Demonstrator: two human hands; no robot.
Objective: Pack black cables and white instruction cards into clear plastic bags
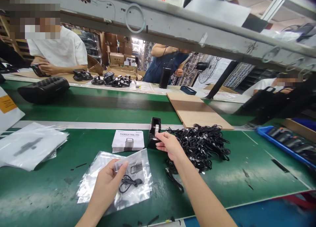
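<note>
My left hand (110,179) pinches the top edge of a clear plastic bag (145,184). Inside that bag are a coiled black cable (130,183) and a printed leaflet. More flat clear bags (86,184) lie beneath it on the green work surface. My right hand (170,146) reaches to a black tape dispenser (152,138), its thumb and fingers closed together at the tape end. Whether tape is between those fingers is too small to make out. Left of the dispenser sits a stack of printed leaflets (127,141). A tangled heap of black cables (199,144) lies to its right.
Printed plastic bags (32,146) lie at the left, near a black speaker (44,89). A wooden board (197,110) is behind the cables. A blue tray (265,133) of dark items stands at the right. A metal shelf beam (163,19) crosses overhead. Several people work opposite.
</note>
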